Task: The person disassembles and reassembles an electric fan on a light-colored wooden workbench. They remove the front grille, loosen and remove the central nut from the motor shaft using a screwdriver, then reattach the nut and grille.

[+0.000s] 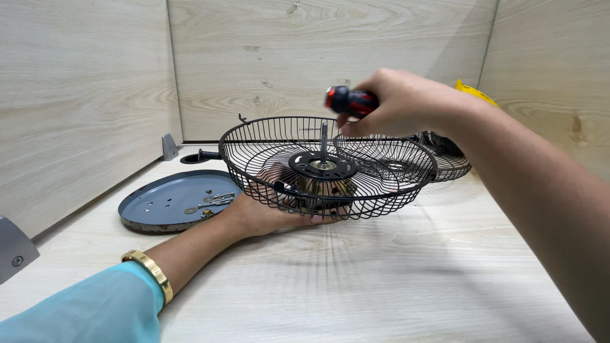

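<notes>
While the pale wooden table (381,286) fills the lower half of the frame and wood-grain walls close it in behind and at both sides, the right arm slants down from the lower right edge to the upper middle, bare and nearly straight, with the wrist bent slightly downward. The left arm enters at the lower left corner in a light blue sleeve (82,311), a gold bangle (149,273) at the wrist, and lies low along the table toward the centre.

At the centre sits a black wire fan guard (267,152), dished upward like a bowl, with a black round hub (323,166) in its middle and a metal shaft (324,136) standing upright from it. The left hand (267,213) is under the guard's near left side, palm up, fingers curled beneath the wires and around the motor body seen through them, gripping it from below. The right hand (397,101) hovers just above the guard's far right rim, closed around a red and black screwdriver (349,101) whose handle sticks out to the left, above the shaft.

Behind the right hand a second wire guard (448,159) lies, partly hidden, with something yellow (473,92) beyond it. Left of the centre guard a grey round metal plate (168,203) rests on the table, holding several small screws (213,200) and washers. A small grey bracket (169,147) stands by the back wall.
</notes>
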